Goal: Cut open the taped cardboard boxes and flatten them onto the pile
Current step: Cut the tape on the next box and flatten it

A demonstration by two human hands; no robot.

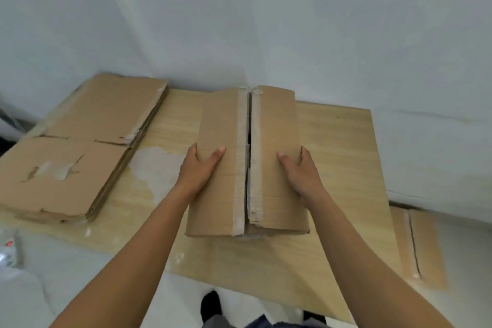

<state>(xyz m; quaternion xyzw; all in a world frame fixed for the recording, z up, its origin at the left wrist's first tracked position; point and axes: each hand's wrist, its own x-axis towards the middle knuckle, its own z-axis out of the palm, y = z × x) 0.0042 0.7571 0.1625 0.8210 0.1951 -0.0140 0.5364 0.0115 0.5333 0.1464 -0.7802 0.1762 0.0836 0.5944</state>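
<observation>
Off the right edge of the board (338,146), near its front corner, lies a spare box (423,242). Mid-board sits the box (277,120). It is brown card, long and low, and its tape (241,141) is split down the top seam. The left hand (198,168) and right hand (299,173) each grip a long side, thumb on top. I think it is light and empty, stiff at the edges but bendy at the flaps. Smooth card can slip, so hold the side edges, not the loose flaps. Along the left edge, back to the far corner, lies the flat pile (80,165), with rough, torn patches.
</observation>
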